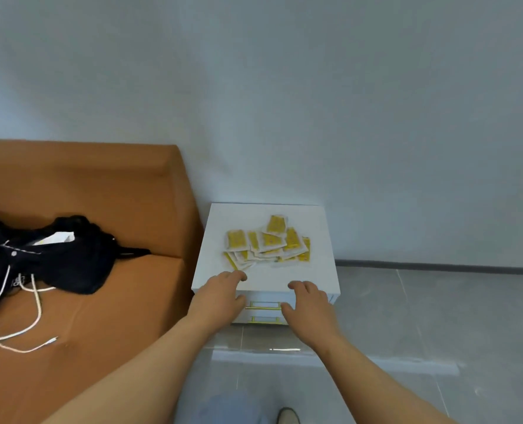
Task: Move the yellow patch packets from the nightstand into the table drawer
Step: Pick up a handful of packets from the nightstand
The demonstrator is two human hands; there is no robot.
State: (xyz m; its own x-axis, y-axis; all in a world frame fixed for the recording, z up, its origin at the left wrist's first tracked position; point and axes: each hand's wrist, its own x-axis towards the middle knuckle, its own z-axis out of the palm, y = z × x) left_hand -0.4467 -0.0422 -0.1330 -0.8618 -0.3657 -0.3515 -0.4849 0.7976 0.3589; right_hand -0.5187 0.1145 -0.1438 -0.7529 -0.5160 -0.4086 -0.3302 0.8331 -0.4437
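– Where are the yellow patch packets (268, 244)?
– In a loose, overlapping heap on the worktop (220, 221) of the white nightstand (330, 296). They lie around its middle and a little toward the back right corner. None is in a hand.
– And the hands?
– The left hand (220, 296) reaches over the front edge near the front left corner, its fingertips just short of the nearest packets. Its grip is loose, with the fingers gently bent and nothing in them. Whether the fingertips touch the surface, I cannot tell.
– The right?
– The right hand (310, 307) hangs over the front edge toward the front right corner, palm down. Its grip is slack too and holds nothing.
– The drawers?
– Two white fronts with gold handles show between the wrists, the upper drawer (265, 298) above the lower drawer (265, 315), both pushed in.
– Anything else?
– An orange bed (101, 194) stands against the nightstand's left side, with a dark garment (64, 255) and a white cord (24, 325) on it. Grey floor tiles (437, 316) lie to the right, and a shoe tip (287, 416) shows at the bottom
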